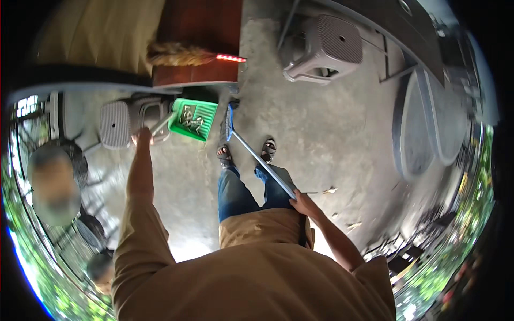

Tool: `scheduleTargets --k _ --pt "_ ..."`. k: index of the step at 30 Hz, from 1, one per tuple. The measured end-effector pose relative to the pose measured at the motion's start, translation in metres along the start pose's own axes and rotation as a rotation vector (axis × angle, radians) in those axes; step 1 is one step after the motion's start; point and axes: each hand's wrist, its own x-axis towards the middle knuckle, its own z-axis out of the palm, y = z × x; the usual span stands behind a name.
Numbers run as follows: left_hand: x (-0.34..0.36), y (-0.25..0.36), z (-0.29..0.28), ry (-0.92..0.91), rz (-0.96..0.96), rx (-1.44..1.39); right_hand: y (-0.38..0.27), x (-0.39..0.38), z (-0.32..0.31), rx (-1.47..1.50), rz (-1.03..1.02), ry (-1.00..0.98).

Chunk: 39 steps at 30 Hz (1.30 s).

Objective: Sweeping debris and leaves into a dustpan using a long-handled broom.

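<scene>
My left hand [142, 136] is closed on the pale handle of a green dustpan [206, 123] that holds several small light-coloured scraps of debris. My right hand [299, 200] is closed round the metal handle of a broom [258, 159] with a blue head [229, 122] just right of the dustpan, by my feet. A few small pale bits of litter [332, 190] lie on the concrete floor [348, 123] to the right of the broom handle.
A plastic stool [115, 125] stands behind the dustpan, another [334, 43] at top right beside a dark table [412, 32]. Rounded grey boards [415, 128] are at right. A brown cabinet [195, 24] with a fluffy brown item [179, 54] is ahead. Two people [53, 182] are at left.
</scene>
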Motion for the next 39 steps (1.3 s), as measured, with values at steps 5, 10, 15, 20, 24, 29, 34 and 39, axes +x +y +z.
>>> scheduleTargets --k 5,10,15,20,24,29,34,39 --pt "0.012 -0.028 0.05 -0.09 0.046 0.016 -0.024 -0.058 0.04 -0.034 0.045 0.019" --pt "-0.016 -0.073 0.065 -0.095 0.044 -0.207 -0.02 -0.136 0.081 -0.057 0.219 0.107" --pt "-0.035 -0.086 0.104 -0.523 -0.134 -0.873 -0.032 -0.192 0.121 0.085 0.53 0.227" --pt "-0.088 -0.043 0.118 -0.628 -0.032 -1.039 -0.028 -0.2 0.186 0.431 0.617 0.439" --pt "-0.129 0.018 0.113 -0.667 -0.03 -1.221 -0.023 -0.206 0.239 0.705 0.453 0.686" --pt "-0.175 0.097 0.083 -0.774 -0.081 -1.235 0.017 -0.179 0.266 0.704 0.535 0.91" --pt "-0.211 0.172 0.031 -0.807 0.065 -1.184 0.075 -0.16 0.214 0.941 0.903 0.746" --pt "-0.244 0.246 -0.003 -0.858 0.167 -1.143 0.19 -0.131 0.228 1.212 0.956 0.81"
